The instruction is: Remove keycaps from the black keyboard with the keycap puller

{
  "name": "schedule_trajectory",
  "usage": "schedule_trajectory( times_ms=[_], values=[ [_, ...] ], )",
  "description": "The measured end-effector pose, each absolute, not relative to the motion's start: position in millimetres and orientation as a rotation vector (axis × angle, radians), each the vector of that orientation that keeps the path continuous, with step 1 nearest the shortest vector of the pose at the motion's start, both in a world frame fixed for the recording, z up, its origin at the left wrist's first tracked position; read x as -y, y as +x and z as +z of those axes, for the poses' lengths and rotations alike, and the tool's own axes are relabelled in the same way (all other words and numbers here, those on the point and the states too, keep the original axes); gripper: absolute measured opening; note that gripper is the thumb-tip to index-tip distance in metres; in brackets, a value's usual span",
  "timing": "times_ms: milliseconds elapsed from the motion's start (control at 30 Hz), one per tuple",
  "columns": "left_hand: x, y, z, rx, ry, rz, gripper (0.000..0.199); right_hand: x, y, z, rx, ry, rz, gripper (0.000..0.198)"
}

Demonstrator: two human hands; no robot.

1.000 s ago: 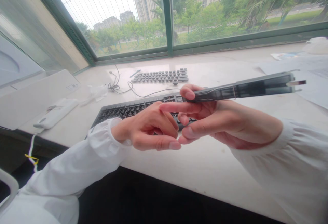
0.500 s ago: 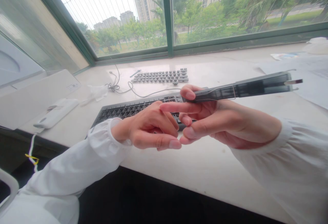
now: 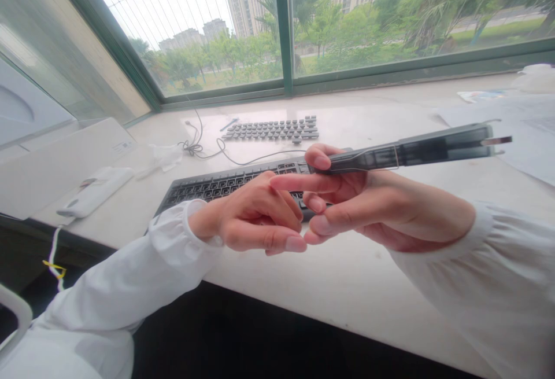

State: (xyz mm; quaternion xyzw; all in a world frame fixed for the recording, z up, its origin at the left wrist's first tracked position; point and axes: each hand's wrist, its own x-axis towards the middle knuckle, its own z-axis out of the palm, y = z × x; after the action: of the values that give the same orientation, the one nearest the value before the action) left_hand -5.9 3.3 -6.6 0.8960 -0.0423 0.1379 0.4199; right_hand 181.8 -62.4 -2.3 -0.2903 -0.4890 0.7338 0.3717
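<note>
My right hand holds a dark, see-through keycap puller between its fingers. Thin wires run along the tool, and its hooked tips point right. My left hand is closed, its fingers curled under; whether anything small is inside is hidden. The tips of both thumbs and fingers meet, and a right finger rests on the back of my left hand. Behind and below them lies a black keyboard with bare key switches, partly covered by my hands. Several loose black keycaps are laid out in rows beyond it.
A grey cable curls between keyboard and keycaps. To the left are a white power strip, a crumpled clear wrapper and a white box. Papers lie at the right. The desk meets a window at the back.
</note>
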Motion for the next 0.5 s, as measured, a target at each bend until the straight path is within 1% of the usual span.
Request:
schedule_trajectory(
  times_ms=[333,500],
  values=[
    [-1.7,-6.6,-6.6,0.063,2.210,0.339,0.042,62.4,182.2,-2.3,1.263,-0.718,1.880,0.040],
    [-1.9,-7.6,-5.3,0.054,2.219,0.323,0.042,62.3,181.1,-2.1,1.258,-0.718,1.856,0.042]
  ],
)
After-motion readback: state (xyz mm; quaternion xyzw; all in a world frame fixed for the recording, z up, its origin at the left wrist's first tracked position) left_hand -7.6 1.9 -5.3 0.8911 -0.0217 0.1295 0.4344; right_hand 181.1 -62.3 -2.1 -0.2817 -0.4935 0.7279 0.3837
